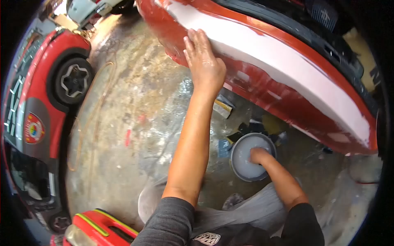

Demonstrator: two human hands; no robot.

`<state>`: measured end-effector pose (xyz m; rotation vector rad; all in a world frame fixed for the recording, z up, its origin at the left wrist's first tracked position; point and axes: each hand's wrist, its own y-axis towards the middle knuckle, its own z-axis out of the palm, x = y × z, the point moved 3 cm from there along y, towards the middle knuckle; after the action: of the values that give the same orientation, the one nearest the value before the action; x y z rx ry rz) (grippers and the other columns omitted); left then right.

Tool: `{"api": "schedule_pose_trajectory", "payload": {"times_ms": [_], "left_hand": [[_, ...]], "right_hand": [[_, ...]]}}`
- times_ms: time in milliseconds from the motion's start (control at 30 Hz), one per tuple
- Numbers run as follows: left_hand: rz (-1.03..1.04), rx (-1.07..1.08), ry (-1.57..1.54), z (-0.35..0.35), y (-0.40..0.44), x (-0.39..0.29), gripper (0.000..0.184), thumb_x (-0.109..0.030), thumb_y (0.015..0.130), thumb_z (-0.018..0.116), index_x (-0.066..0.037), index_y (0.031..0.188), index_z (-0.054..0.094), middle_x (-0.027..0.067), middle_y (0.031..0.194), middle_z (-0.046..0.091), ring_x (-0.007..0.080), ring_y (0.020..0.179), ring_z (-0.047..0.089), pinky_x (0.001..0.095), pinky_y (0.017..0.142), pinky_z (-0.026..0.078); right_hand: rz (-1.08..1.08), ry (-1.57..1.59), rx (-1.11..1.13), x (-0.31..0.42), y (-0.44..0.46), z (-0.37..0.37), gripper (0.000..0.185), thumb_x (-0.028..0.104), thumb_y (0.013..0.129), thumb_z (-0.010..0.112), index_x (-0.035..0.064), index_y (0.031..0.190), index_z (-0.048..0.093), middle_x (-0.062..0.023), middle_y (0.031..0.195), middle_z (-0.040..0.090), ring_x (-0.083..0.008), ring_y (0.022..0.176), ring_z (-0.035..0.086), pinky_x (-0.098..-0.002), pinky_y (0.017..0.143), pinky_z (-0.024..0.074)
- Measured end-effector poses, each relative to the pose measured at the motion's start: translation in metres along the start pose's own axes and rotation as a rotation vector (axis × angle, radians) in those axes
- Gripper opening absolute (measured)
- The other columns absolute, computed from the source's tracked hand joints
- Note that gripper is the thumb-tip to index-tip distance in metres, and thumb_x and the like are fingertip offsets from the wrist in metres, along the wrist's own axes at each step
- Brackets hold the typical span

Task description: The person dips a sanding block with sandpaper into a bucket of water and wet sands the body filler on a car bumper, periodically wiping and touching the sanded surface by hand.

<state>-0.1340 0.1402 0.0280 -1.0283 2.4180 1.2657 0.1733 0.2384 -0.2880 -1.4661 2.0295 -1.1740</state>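
1. Against the red panel [248,74], the left hand [205,67] lies open and flat, palm to the surface, fingers stretched out close together, with the tips near the lower edge of a white band [279,57].
2. Along its length, the panel carries that matte white band; the red below it is glossy and wet-looking, with smaller pale patches [243,76] showing through.
3. Nearer the person than the panel, the right hand [257,156] dips into a round grey bucket [232,160]. Cloudy water [242,153] hides the fingers, so I cannot tell whether they are closed or gripping anything.
4. Just out from the panel's lower edge, a yellowish block [222,108] and some dark scraps [243,128] lie on the floor; a blue piece [223,147] lies slightly farther from the panel.
5. Left of the panel spreads the floor [135,102], mottled brown and grey, shiny in places, marked with a red smear [127,137].
6. Farther left of the panel, a thin hose-like line [110,64] loops over that floor.
7. Well apart from the panel, on the far left, stands a red and grey car [80,41] with a dark wheel [74,80] and a round emblem [34,128].
8. Beyond the panel's left end, a pale vehicle [88,10] is partly in view.
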Motion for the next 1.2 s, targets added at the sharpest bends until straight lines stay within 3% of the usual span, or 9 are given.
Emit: {"api": "schedule_pose_trajectory", "payload": {"times_ms": [133, 267, 300, 400, 500, 667, 800, 1000, 1200], "left_hand": [[-0.040, -0.039, -0.162, -0.002, -0.005, 0.005, 0.082, -0.002, 0.084, 0.047, -0.002, 0.163, 0.025, 0.0249, 0.170, 0.020, 0.0519, 0.156, 0.012, 0.0645, 0.124, 0.016], [-0.086, -0.043, -0.413, -0.013, -0.005, 0.013, 0.077, -0.001, 0.084, 0.050, -0.001, 0.159, 0.035, 0.0232, 0.168, 0.028, 0.0509, 0.155, 0.018, 0.0598, 0.125, 0.020], [-0.089, -0.023, -0.497, -0.016, -0.005, 0.015, 0.076, 0.000, 0.083, 0.052, 0.000, 0.158, 0.037, 0.0236, 0.167, 0.029, 0.0511, 0.154, 0.019, 0.0599, 0.125, 0.021], [-0.391, -0.102, -0.924, -0.038, -0.010, 0.019, 0.048, -0.011, 0.094, 0.056, 0.003, 0.140, 0.054, 0.0263, 0.140, 0.057, 0.0449, 0.134, 0.049, 0.0482, 0.113, 0.040], [-0.634, 0.072, -1.569, -0.060, -0.015, 0.001, 0.042, -0.019, 0.097, 0.062, 0.005, 0.130, 0.056, 0.0201, 0.120, 0.065, 0.0314, 0.114, 0.063, 0.0388, 0.100, 0.048], [-0.292, 0.073, -1.373, -0.040, -0.002, 0.011, 0.070, -0.026, 0.084, 0.076, 0.004, 0.141, 0.046, 0.0233, 0.127, 0.061, 0.0362, 0.120, 0.062, 0.0429, 0.101, 0.050], [-0.244, 0.085, -0.811, -0.067, 0.000, -0.005, 0.079, -0.023, 0.083, 0.075, 0.004, 0.147, 0.036, 0.0338, 0.139, 0.052, 0.0506, 0.127, 0.053, 0.0532, 0.104, 0.048], [-0.263, -0.023, -0.763, -0.044, -0.011, -0.021, 0.087, -0.022, 0.089, 0.071, 0.012, 0.153, 0.023, 0.0373, 0.140, 0.049, 0.0520, 0.128, 0.053, 0.0529, 0.101, 0.049], [-0.381, -0.080, -0.862, -0.042, -0.012, -0.011, 0.077, -0.020, 0.099, 0.064, 0.010, 0.156, 0.022, 0.0369, 0.149, 0.043, 0.0502, 0.136, 0.048, 0.0489, 0.108, 0.045]], "right_hand": [[0.001, 0.115, -0.070, 0.037, -0.113, -0.105, 0.048, 0.031, 0.088, 0.068, -0.0034, 0.122, 0.069, -0.0303, 0.120, 0.069, -0.0435, 0.114, 0.067, -0.0482, 0.102, 0.0515], [-0.271, 0.048, -0.550, 0.113, -0.214, -0.257, 0.055, 0.025, 0.089, 0.073, -0.0043, 0.134, 0.060, -0.0293, 0.131, 0.064, -0.0418, 0.123, 0.062, -0.0450, 0.106, 0.0483], [-0.376, 0.139, -0.678, 0.140, -0.234, -0.295, 0.055, 0.022, 0.088, 0.075, -0.0039, 0.134, 0.059, -0.0280, 0.130, 0.065, -0.0393, 0.123, 0.062, -0.0431, 0.107, 0.0477], [-0.525, 0.729, -0.944, 0.186, -0.247, -0.370, 0.040, 0.020, 0.096, 0.072, 0.0014, 0.130, 0.063, -0.0050, 0.109, 0.064, -0.0101, 0.084, 0.065, -0.0302, 0.075, 0.0579], [-0.580, 0.371, -1.335, 0.204, -0.210, -0.427, 0.039, 0.025, 0.092, 0.076, -0.0008, 0.119, 0.066, -0.0076, 0.100, 0.067, -0.0112, 0.096, 0.065, -0.0286, 0.081, 0.0529], [-0.400, 0.418, -1.306, 0.225, -0.195, -0.439, 0.051, 0.032, 0.086, 0.078, -0.0056, 0.119, 0.065, -0.0271, 0.111, 0.071, -0.0317, 0.102, 0.071, -0.0373, 0.088, 0.0542], [-0.316, 0.202, -1.384, 0.223, -0.194, -0.429, 0.049, 0.029, 0.088, 0.074, -0.0073, 0.119, 0.062, -0.0324, 0.115, 0.068, -0.0436, 0.108, 0.068, -0.0440, 0.093, 0.0537], [-0.205, 0.094, -1.371, 0.225, -0.201, -0.415, 0.050, 0.030, 0.093, 0.068, -0.0099, 0.122, 0.061, -0.0332, 0.122, 0.065, -0.0458, 0.118, 0.063, -0.0470, 0.103, 0.0488], [-0.446, 0.304, -1.212, 0.211, -0.196, -0.404, 0.063, 0.039, 0.100, 0.061, -0.0132, 0.136, 0.056, -0.0345, 0.130, 0.063, -0.0460, 0.122, 0.063, -0.0432, 0.109, 0.0455]]}}
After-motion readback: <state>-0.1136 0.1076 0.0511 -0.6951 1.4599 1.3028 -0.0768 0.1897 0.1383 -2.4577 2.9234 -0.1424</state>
